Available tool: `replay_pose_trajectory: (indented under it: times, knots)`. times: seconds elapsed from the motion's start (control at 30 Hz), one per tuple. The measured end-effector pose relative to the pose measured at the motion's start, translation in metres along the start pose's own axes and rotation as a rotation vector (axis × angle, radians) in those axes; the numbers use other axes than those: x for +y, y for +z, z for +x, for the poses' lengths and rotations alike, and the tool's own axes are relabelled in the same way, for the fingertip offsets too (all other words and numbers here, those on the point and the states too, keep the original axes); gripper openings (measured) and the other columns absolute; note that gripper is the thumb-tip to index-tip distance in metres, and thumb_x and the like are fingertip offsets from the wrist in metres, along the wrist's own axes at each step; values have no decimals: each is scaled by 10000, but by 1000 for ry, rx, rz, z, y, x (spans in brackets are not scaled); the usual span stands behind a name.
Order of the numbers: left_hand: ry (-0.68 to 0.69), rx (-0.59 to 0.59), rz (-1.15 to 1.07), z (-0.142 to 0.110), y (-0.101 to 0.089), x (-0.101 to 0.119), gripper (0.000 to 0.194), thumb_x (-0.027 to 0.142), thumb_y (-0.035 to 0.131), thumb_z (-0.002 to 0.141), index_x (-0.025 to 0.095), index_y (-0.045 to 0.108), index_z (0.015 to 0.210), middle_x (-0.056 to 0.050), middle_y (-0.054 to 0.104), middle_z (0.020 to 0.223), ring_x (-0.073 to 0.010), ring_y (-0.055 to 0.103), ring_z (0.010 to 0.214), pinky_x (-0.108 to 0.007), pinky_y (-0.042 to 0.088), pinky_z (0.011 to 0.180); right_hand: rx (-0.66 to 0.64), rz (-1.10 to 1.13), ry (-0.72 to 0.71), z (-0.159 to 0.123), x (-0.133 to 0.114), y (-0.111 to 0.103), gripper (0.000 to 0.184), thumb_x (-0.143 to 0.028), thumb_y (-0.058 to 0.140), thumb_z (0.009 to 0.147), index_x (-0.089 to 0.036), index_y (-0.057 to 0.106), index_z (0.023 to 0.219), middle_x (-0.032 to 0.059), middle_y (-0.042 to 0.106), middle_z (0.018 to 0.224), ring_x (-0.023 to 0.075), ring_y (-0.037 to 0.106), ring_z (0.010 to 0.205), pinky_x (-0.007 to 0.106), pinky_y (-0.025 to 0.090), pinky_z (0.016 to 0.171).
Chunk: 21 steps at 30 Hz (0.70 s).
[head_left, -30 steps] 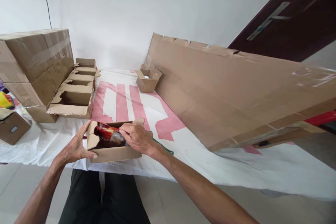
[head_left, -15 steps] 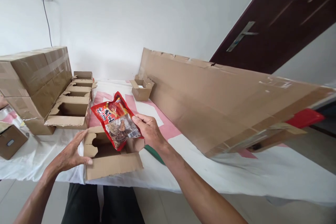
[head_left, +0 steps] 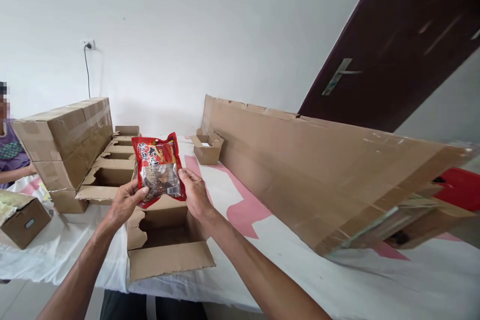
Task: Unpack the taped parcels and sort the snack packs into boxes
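Observation:
Between my two hands I hold a red plastic food packet (head_left: 159, 167) with a clear lower window, dark brown contents, printed characters and a barcode. My left hand (head_left: 125, 202) pinches its lower left edge. At the lower right edge, my right hand (head_left: 195, 192) grips it with the thumb on the front. Right below the packet stands an open cardboard box (head_left: 170, 260), its flaps folded outward. Its visible inside shows only bare cardboard, and the packet hides part of its back flap.
Several open boxes (head_left: 114, 176) stand in a row on the left, beside stacked taped cartons (head_left: 69, 145). A small open box (head_left: 207, 147) sits at the back near a long cardboard panel (head_left: 300, 170). A person (head_left: 13, 152) sits at the far left. Another box (head_left: 24, 220) is nearer.
My left hand has left the box's flap and taken hold of the packet's left edge. The packet is now more upright, held in both hands. The camera view has tilted up.

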<state>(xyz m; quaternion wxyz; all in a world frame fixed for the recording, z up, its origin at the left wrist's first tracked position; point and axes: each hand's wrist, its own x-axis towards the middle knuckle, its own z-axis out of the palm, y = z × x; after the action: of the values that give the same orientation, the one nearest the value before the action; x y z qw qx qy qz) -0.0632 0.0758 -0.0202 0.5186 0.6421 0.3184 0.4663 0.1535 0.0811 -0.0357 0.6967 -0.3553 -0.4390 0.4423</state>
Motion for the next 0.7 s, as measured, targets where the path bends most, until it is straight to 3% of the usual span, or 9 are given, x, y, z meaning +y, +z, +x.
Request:
replay_pose_trajectory:
  times: [0.17,0.4,0.7]
  knots:
    - [-88,52,-74,22,-17,-7,710,791,891,745,157,832,1059,-67,797,849,-219,728,745,-328,612,717,-51,81,45,30,11,5,520,-690,885,683,-233,701,848,2,722,795,193,655,745,323,551,711]
    - [-139,133,-159,40,-27,-34,777,763,963,662,153,811,1118,-82,824,907,-211,741,740,-305,614,666,-97,80,108,53,37,2,566,-677,936,617,-209,671,792,-10,714,756,157,631,692,293,523,673]
    - [-176,138,-166,54,-31,-61,810,765,979,610,145,830,1110,-99,837,927,-266,788,791,-356,643,720,-94,6,188,65,66,-18,439,-580,923,686,-220,697,795,-18,700,690,189,643,726,310,513,697]
